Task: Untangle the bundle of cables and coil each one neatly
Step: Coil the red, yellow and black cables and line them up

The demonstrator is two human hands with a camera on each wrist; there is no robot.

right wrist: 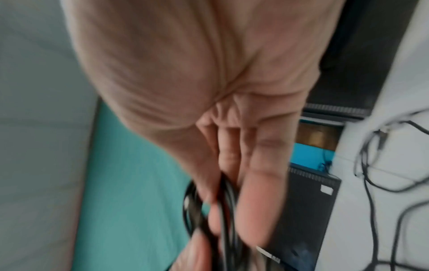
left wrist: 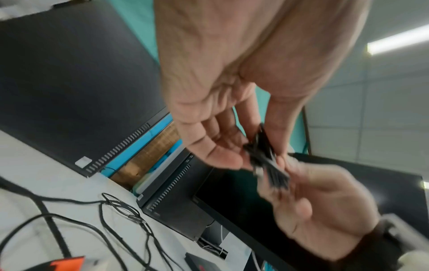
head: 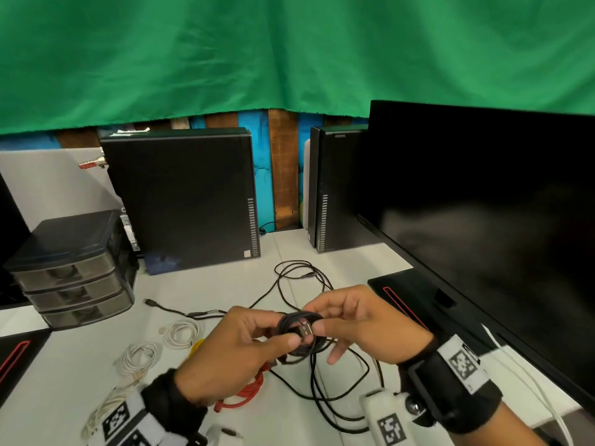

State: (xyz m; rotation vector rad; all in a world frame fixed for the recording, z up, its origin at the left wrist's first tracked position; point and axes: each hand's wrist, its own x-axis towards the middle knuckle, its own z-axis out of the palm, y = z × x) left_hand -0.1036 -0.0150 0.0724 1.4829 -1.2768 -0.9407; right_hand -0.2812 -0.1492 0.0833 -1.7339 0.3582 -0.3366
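Above the white table (head: 58, 375), both hands hold a small coil of black cable (head: 297, 329) with a USB plug (head: 305, 330) across its front. My left hand (head: 277, 331) pinches the coil's left side, thumb beside the plug. My right hand (head: 325, 323) pinches the right side. The left wrist view shows the coil (left wrist: 267, 159) between the left hand (left wrist: 232, 146) and the right hand (left wrist: 325, 210). The blurred right wrist view shows fingers (right wrist: 232, 183) around black loops (right wrist: 225, 210). Loose black cable (head: 322, 397) trails from the coil onto the table.
Two white coils (head: 182, 331) (head: 138, 357), a yellow cable (head: 196, 346) and a red cable (head: 248, 389) lie to the left. More black cable (head: 302, 272) loops behind the hands. A monitor (head: 483, 220), two PC towers (head: 183, 197) (head: 338, 188) and a drawer unit (head: 74, 268) surround the table.
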